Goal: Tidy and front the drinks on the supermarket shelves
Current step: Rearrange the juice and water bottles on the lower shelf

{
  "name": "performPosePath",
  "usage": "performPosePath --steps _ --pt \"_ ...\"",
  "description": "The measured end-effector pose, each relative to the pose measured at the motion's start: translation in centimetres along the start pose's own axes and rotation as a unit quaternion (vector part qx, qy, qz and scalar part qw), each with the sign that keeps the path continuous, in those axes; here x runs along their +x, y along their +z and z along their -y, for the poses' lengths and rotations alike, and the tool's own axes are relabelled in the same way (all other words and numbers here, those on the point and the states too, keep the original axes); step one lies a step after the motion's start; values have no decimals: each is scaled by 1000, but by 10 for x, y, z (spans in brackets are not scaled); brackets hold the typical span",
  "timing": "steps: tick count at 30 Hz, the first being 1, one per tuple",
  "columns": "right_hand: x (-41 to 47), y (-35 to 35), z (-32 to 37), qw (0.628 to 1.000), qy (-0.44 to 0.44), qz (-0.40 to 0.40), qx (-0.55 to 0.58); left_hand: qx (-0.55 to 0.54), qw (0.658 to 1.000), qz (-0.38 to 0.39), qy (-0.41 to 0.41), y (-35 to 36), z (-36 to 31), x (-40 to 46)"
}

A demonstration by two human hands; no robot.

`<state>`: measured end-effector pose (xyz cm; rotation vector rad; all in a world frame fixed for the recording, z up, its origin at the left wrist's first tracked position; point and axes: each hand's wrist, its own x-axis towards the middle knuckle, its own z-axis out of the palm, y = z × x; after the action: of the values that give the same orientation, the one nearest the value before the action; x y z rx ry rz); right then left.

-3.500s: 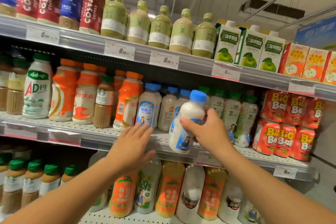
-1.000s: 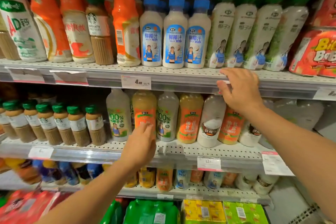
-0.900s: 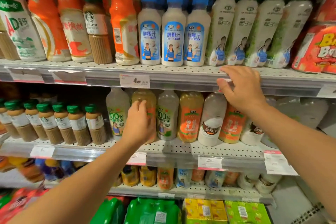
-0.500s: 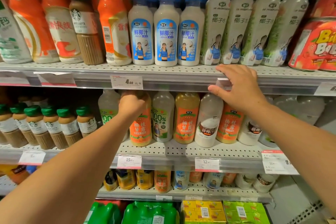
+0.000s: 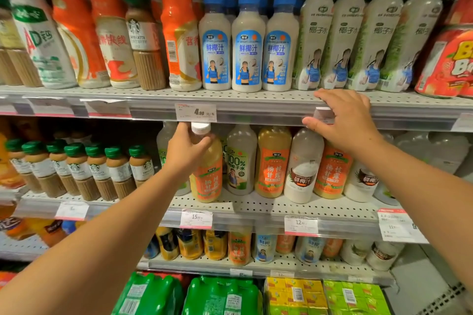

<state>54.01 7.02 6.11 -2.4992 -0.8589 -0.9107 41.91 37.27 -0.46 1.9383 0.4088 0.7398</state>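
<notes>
My left hand [image 5: 188,148] grips the neck of a tall orange-labelled bottle with a white cap [image 5: 207,174] on the middle shelf [image 5: 256,206]. The bottle stands near the shelf's front edge, ahead of its neighbours. My right hand [image 5: 340,120] rests on the front rail of the upper shelf [image 5: 256,110], fingers on top and thumb under the rail. Three blue-capped coconut milk bottles [image 5: 247,43] stand fronted on that upper shelf, just left of my right hand.
Green-capped coconut water bottles [image 5: 348,36] and red multipacks [image 5: 450,59] stand to the right above. Starbucks latte bottles [image 5: 76,169] line the middle shelf at left. A clear-liquid bottle [image 5: 240,161], orange bottles and white coconut bottles [image 5: 303,166] flank the held one. Green and yellow packs fill the bottom.
My left hand rose from the shelf edge to the orange bottle's neck and took hold; the bottle now stands further forward with its cap showing. My right hand stayed on the upper rail.
</notes>
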Motion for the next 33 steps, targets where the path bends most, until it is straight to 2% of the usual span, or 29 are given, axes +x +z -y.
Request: performPosePath --steps 4,8,9,13,14,16,19,23,29,33 --pt "0 -2 2 1000 16 16 7 4 999 28 20 -6 1 -20" --pt "0 -13 -1 996 15 74 37 31 998 35 50 -9 -1 -31" --pt "-5 -16 2 996 9 71 44 38 996 38 69 -10 -1 -36" --pt "-59 -8 30 995 -41 -25 84 47 989 50 129 -8 2 -61" --pt "-79 -2 38 993 -40 -7 112 34 990 54 123 -8 -3 -64" --pt "-113 8 56 981 3 86 175 2 992 82 99 -7 -18 -65" --pt "-149 21 76 930 113 211 278 -54 986 146 55 2 -51 -70" --pt "-172 23 91 869 181 257 383 -130 965 229 13 28 -81 -103" --pt "-227 13 77 837 298 127 441 -180 945 271 -29 78 -99 -161" --pt "-260 6 68 848 351 86 387 -155 953 259 -22 110 -116 -187"
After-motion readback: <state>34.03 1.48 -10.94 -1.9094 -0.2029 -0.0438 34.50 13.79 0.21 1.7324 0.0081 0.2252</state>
